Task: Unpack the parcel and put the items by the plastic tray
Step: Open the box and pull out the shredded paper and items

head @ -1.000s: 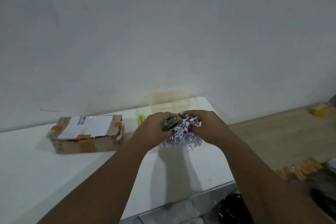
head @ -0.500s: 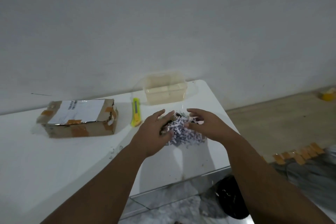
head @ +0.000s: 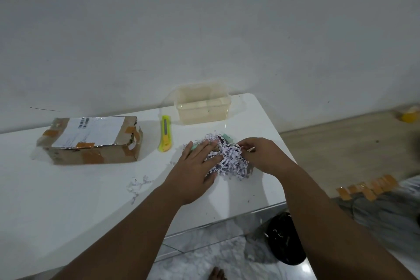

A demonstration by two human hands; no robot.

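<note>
A pile of shredded paper (head: 229, 161) lies on the white table (head: 68, 200), in front of the clear plastic tray (head: 203, 103). Pale green items (head: 227, 137) poke out at the pile's far edge, mostly buried. My left hand (head: 195, 168) lies flat and spread on the pile's left side. My right hand (head: 261, 154) rests on its right side, fingertips pinched at a small thin thing I cannot make out. The torn cardboard parcel (head: 91, 140) with a white label sits at the left.
A yellow-green utility knife (head: 165, 133) lies between the parcel and the tray. A few paper shreds (head: 138, 185) are scattered near the table's front. Right of the table's edge are a wooden floor, orange tape strips (head: 368, 186) and a black bag (head: 285, 238) below.
Both hands have lowered the bundle of shredded paper and items onto the table before the tray. They have gone from clutching it to resting on it.
</note>
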